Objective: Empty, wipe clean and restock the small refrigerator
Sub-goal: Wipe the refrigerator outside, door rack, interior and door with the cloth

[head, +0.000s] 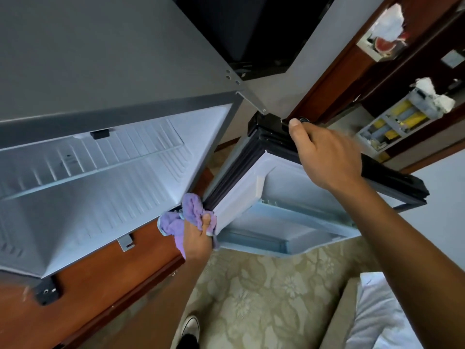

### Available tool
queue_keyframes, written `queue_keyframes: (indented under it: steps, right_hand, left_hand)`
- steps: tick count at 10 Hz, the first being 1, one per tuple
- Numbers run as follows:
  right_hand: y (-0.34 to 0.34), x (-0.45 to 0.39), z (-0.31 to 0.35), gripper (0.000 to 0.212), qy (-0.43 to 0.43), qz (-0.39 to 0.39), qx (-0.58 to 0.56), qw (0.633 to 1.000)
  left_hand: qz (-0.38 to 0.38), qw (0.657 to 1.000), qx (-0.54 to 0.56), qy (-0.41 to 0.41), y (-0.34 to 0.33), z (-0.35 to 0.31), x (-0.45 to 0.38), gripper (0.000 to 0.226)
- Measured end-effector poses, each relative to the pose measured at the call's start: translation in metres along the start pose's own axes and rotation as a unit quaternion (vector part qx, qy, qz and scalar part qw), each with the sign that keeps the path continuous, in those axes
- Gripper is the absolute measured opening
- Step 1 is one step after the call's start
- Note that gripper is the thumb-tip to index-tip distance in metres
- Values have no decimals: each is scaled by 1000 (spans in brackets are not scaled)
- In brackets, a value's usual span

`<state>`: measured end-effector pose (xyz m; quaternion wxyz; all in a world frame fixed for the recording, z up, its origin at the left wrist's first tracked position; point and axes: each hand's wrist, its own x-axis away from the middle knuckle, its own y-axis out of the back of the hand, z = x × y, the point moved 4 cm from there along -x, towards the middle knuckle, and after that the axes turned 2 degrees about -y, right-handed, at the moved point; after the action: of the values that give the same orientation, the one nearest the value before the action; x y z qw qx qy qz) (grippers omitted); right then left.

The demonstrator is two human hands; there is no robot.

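The small grey refrigerator (105,59) stands open on a wooden counter, and its white ribbed inside (100,177) holds nothing. Its door (289,197) swings out to the right, black outside, white lining with empty shelves inside. My left hand (197,238) grips a bunched purple cloth (191,210) and presses it against the dark rubber seal at the hinge side of the door. My right hand (324,152) grips the door's top edge, thumb over the black rim.
The wooden counter (100,280) runs under the fridge. A patterned beige carpet (264,285) lies below, with my shoe (190,328) on it. White bedding (385,318) is at lower right. A white tray of items (397,122) and a tissue-topped box (385,31) sit on dark shelves at right.
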<state>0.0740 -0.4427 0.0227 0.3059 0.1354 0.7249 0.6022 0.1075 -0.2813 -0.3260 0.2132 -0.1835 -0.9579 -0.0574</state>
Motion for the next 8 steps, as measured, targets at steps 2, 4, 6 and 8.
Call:
queue_keyframes:
  steps: [2, 4, 6, 8]
  right_hand:
    - [0, -12, -3, 67, 7, 9, -10, 1000]
    - [2, -12, -3, 67, 8, 20, -28, 999]
    - [8, -4, -1, 59, -9, 13, -31, 999]
    - [19, 34, -19, 28, 2, -152, -308, 939]
  left_hand:
    - [-24, 995, -64, 76, -9, 10, 7, 46]
    - [-32, 998, -56, 17, -11, -49, 55, 51]
    - [-54, 955, -82, -278, -7, -178, 117, 50]
    - [-3, 911, -292, -290, 1, -163, 108, 71]
